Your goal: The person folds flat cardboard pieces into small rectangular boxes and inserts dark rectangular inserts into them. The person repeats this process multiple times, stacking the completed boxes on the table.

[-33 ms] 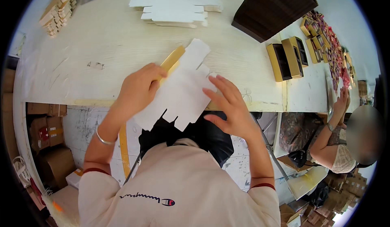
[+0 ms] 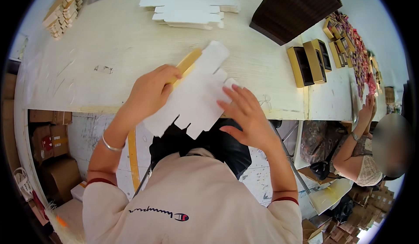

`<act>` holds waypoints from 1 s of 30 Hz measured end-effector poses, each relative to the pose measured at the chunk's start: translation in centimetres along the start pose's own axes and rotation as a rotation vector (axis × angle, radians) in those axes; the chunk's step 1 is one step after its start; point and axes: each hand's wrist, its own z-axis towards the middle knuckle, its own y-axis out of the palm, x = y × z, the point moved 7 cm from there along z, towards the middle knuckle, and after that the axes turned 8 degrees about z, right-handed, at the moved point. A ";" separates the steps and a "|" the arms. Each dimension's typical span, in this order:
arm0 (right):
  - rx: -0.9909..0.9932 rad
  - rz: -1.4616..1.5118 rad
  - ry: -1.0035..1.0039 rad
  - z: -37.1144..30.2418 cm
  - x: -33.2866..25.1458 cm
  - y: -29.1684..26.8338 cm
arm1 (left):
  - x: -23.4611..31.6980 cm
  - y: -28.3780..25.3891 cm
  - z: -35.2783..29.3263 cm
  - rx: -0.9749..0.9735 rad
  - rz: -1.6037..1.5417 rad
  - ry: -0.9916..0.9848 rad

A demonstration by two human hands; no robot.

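Observation:
A flat box blank (image 2: 194, 97), white on its upper face, lies aslant over the table's near edge, its lower flaps hanging above my lap. Along its left side one panel is folded up and shows gold (image 2: 188, 66). My left hand (image 2: 152, 89) pinches this gold panel, with the thumb on the inner side. My right hand (image 2: 246, 117) is spread at the blank's right edge, its fingertips touching or just above the white face.
A stack of white box blanks (image 2: 187, 4) lies at the far middle. Right of it stand a dark brown box (image 2: 292, 10) and gold boxes with dark insides (image 2: 301, 67). Wooden-coloured strips (image 2: 63, 10) are piled far left. Another person's arm (image 2: 353, 146) is at the right.
The blank has shifted slightly up and to the right, with my left hand still on its gold panel. My right hand's fingers have moved a little lower.

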 end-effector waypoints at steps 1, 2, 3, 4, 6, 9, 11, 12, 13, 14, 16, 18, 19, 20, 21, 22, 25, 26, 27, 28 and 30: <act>-0.093 -0.148 -0.028 -0.6 -0.2 0.8 | 0.0 -0.1 0.8 -0.002 0.019 0.083; -0.058 -0.172 -0.085 -1.0 -0.6 1.7 | 0.2 0.3 1.6 -0.070 -0.017 0.111; -0.022 -0.151 -0.108 -1.4 -0.4 2.3 | 0.6 0.7 2.4 -0.086 -0.017 0.174; 0.015 -0.131 -0.129 -1.7 -0.1 2.8 | 1.0 1.1 3.3 -0.103 -0.018 0.239; 0.024 -0.012 -0.013 -1.2 0.6 3.1 | 2.1 1.8 4.1 -0.132 0.015 0.343; 0.049 0.096 0.229 1.1 1.2 2.7 | 3.5 2.6 4.4 -0.165 0.103 0.440; 0.214 -0.073 0.148 2.7 0.3 1.7 | 3.5 3.0 4.5 -0.163 0.164 0.466; 0.282 -0.172 0.041 2.6 -0.2 1.4 | 3.7 3.0 4.5 -0.143 0.148 0.482; 0.219 -0.221 -0.018 2.4 -0.4 2.0 | 3.6 2.9 4.4 -0.122 0.134 0.496; 0.167 -0.254 -0.088 1.8 -0.9 2.8 | 3.1 2.4 4.0 -0.107 0.140 0.501; 0.116 -0.259 -0.117 0.8 -1.7 3.8 | 2.9 3.1 3.5 -0.053 0.164 0.554; 0.141 -0.243 -0.080 0.3 -1.9 4.3 | 3.0 3.5 3.4 -0.022 0.156 0.598; 0.162 -0.273 -0.075 0.4 -2.0 3.9 | 3.6 3.3 3.6 -0.086 0.180 0.550; 0.158 -0.249 -0.069 0.4 -2.1 3.8 | 3.8 3.8 3.7 -0.082 0.190 0.531; 0.152 -0.223 -0.061 0.7 -2.1 3.8 | 3.4 3.5 3.4 -0.106 0.193 0.503; 0.136 -0.218 -0.038 0.7 -2.1 3.5 | 3.9 3.4 3.3 -0.124 0.173 0.490; 0.030 -0.119 0.081 1.8 -1.3 3.1 | 4.5 2.0 2.5 -0.174 0.115 0.456; 0.020 -0.088 0.114 2.2 -0.7 3.1 | 4.8 1.6 2.2 -0.177 0.102 0.458; 0.011 -0.056 0.148 2.9 0.1 3.4 | 5.2 1.5 2.1 -0.181 0.089 0.461; 0.000 -0.023 0.179 3.5 0.8 3.7 | 5.2 1.7 1.9 -0.147 0.116 0.465; 0.003 0.020 0.243 3.7 1.8 3.6 | 5.1 2.4 1.6 -0.080 0.169 0.473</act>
